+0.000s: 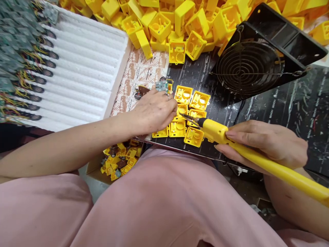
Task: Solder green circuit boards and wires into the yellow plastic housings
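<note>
My right hand [264,140] is wrapped around a yellow soldering iron [216,130]. Its metal tip reaches left into one of several small open yellow plastic housings [177,128] grouped at the table's front edge. My left hand [159,108] lies at the left side of that group with its fingers curled down. Whatever its fingertips pinch is hidden under the hand. A small green circuit board [161,85] with thin wires shows just beyond my left knuckles. Left of it, a small round black part [138,95] lies beside a brown board piece.
A white ribbed foam tray [84,65] at left carries rows of wired circuit boards [15,51] with round black parts. More yellow housings [159,27] are heaped at the back. A black fan [246,68] stands at right. Below the table edge is a box of yellow parts [123,159].
</note>
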Demonstrator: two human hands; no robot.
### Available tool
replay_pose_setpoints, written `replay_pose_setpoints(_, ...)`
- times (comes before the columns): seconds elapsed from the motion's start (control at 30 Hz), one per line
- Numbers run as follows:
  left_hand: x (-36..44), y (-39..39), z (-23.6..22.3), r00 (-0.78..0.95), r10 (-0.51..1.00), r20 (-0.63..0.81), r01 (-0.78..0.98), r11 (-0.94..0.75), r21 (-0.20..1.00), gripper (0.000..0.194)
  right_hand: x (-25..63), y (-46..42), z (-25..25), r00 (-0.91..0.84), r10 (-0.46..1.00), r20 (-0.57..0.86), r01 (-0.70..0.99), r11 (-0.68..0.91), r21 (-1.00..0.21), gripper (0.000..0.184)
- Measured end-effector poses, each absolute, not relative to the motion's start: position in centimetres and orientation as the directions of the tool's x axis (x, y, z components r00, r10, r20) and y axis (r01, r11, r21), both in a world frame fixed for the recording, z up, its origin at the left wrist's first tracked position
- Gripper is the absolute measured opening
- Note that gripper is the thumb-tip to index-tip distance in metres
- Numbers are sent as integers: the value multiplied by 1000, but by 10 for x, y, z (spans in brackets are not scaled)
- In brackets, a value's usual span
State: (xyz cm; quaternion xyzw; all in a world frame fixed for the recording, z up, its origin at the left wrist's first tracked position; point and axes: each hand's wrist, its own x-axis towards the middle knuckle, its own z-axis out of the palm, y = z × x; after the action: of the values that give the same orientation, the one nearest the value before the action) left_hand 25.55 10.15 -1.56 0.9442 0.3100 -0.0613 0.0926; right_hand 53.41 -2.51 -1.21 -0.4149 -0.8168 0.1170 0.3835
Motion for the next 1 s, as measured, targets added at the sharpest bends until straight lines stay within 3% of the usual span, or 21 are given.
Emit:
replay_pose_setpoints(0.1, 256, 101, -18, 806, 572, -153, 589, -800, 112, 40, 535, -18, -10, -462, 679, 570, 493, 731, -471, 24)
replay_pose_setpoints(0.23, 254, 102, -18, 813, 570, -122, 582, -802, 136, 36, 532, -10, -3, -495, 637, 591, 482, 767, -423, 20)
replay_pose_setpoints(0.57, 254, 104, -20, 820, 567, -82, 572, -802, 172, 30, 531, 2, 7, -641, 576, 508, 442, 818, -368, 18)
replay_pose_setpoints(0.8, 255, 104, -21, 817, 570, -81, 573, -791, 213, 25, 536, 0, 11, -602, 581, 548, 433, 814, -387, 15)
replay_pose_setpoints(1.0, 257, 104, -19, 823, 561, -92, 566, -796, 214, 24, 531, -4, 16, -615, 625, 481, 468, 780, -416, 21)
